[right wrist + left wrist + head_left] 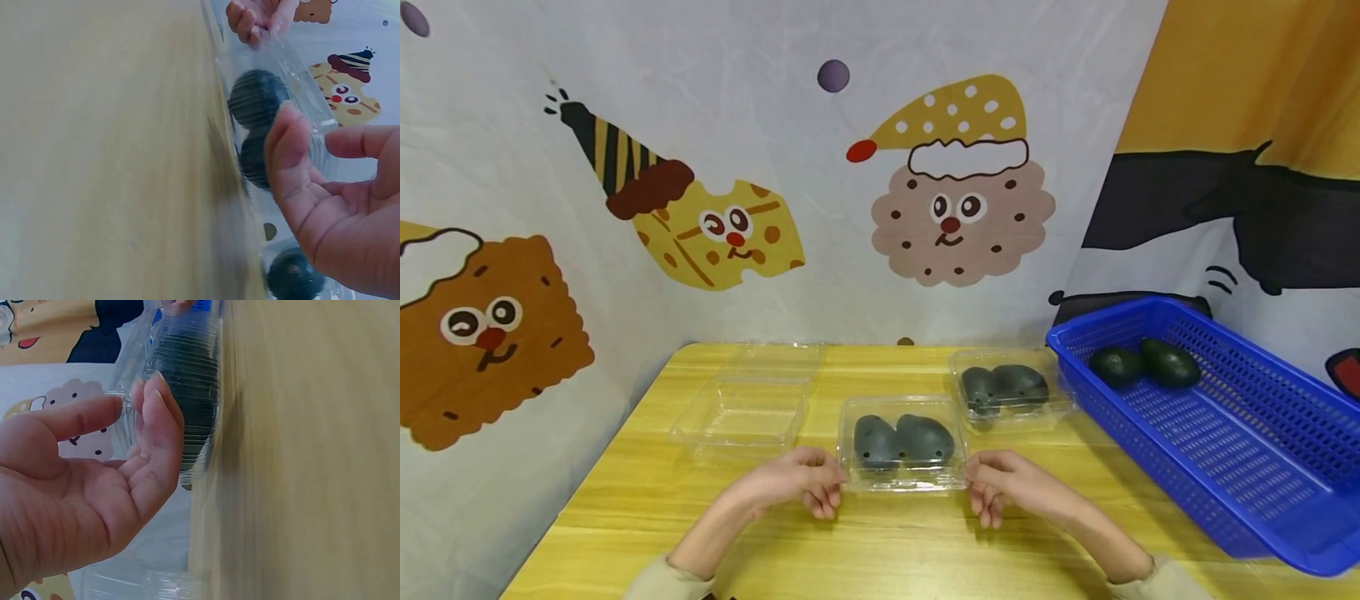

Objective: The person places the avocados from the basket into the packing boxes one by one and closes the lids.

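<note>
A lidded clear plastic clamshell box [901, 483] lies on the table in front of me, with two dark avocados [925, 440] inside. At its left edge my left hand [797, 482] holds the rim between thumb and bent fingers. My right hand [1011, 485] grips the opposite edge the same way. In the left wrist view, ribbed plastic covers an avocado [187, 394] beside the left hand [106, 475]. Two avocados [256, 100] show through the box past the right hand [337, 200] in the right wrist view.
An open clear box [741, 412] stands at the left, its lid folded back. Behind and right is another lidded box [1015, 423] holding two avocados. A blue perforated basket [1157, 467] at the right contains two loose avocados [1168, 362]. A printed cloth [820, 308] hangs behind the table.
</note>
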A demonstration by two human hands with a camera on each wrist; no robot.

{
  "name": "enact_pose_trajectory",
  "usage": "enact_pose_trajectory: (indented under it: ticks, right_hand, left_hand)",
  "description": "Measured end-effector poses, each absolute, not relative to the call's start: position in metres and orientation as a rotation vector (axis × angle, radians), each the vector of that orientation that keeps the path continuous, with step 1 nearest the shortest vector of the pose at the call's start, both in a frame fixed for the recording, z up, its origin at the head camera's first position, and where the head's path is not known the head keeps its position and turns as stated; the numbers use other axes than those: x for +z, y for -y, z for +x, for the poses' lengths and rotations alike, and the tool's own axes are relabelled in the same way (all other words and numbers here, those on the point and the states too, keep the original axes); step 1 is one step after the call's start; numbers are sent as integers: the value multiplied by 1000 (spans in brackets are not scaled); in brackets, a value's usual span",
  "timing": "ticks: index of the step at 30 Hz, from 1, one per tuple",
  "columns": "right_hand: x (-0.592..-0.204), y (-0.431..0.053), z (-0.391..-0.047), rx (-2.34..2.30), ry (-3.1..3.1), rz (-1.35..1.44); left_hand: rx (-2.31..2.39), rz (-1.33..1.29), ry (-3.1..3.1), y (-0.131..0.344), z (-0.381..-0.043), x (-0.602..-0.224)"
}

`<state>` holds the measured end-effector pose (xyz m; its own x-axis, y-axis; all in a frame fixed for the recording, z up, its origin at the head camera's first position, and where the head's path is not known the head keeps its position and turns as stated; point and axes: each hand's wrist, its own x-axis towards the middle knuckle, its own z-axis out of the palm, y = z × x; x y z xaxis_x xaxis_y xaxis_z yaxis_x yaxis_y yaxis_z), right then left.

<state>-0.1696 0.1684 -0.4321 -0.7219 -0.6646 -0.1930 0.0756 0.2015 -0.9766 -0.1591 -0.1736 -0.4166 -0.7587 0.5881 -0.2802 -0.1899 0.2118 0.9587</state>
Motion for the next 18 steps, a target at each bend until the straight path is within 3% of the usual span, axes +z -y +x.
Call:
enact_pose_trajectory:
  ticks: [18]
  right_hand:
    - [-440, -164, -170, -1712, -1827, -427]
  left_hand:
    - [1640, 333, -1794, 171, -160, -419]
